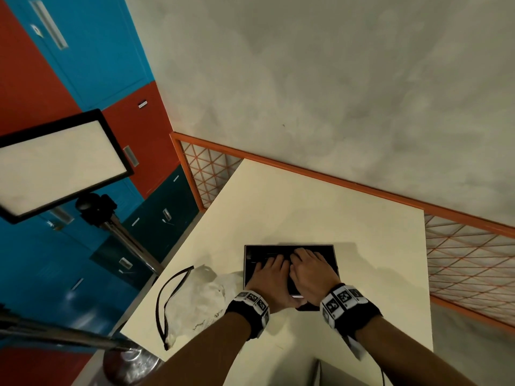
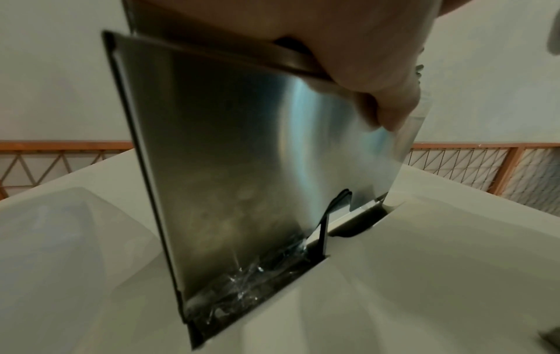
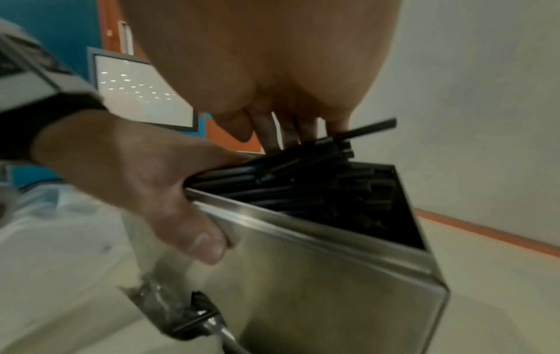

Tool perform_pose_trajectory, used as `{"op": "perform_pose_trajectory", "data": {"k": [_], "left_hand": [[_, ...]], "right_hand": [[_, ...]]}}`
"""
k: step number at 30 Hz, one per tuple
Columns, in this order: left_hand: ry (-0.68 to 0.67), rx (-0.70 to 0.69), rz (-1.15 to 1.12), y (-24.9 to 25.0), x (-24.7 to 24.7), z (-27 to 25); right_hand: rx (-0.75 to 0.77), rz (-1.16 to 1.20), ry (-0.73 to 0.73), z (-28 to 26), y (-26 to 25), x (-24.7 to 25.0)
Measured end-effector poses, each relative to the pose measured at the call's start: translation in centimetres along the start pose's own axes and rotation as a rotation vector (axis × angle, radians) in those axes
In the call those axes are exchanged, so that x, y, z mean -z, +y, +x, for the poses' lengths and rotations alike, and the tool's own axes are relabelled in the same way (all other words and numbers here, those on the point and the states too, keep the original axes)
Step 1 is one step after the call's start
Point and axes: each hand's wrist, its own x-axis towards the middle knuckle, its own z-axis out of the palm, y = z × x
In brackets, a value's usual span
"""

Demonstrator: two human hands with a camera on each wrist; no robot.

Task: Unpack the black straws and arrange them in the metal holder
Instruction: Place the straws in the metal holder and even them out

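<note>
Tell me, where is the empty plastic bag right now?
In the head view the plastic bag lies crumpled on the table, left of the metal holder and beside the left hand.

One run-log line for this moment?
left hand grips metal holder rim | right hand fingers on black straws in holder | empty bag beside
</note>
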Motion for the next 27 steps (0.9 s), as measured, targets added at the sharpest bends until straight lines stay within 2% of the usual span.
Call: {"op": "perform_pose_trajectory", "data": {"k": [4,8,12,19,23,27], "left_hand": [[-0.056,0.014,-0.016,0.3,0.0,-0.8],[0.042,-0.017,-0.008,0.4,-0.5,-1.4],[0.150,-0.069,-0.037,0.2,-1.4,-1.8],[0.076,0.006,0.031,0.7,-1.8,-2.3],[0.070,0.004,0.060,0.9,-1.8,-2.6],[0.070,0.006,0.054,1.0,-2.3,-3.1]], "right_hand": [[-0.003,0.026,-0.133,1.2,0.3,-0.7],[-0.083,0.055,-0.179,1.4,0.1,-1.5],[-0.030,0.017,-0.119,0.4,0.0,-2.2],[-0.001,0.054,-0.069,-0.7,-0.4,-2.5],[-0.041,0.147,-0.107,0.6,-0.2,-1.9],[0.031,0.172,-0.150,1.9,-0.6,-1.8]]}}
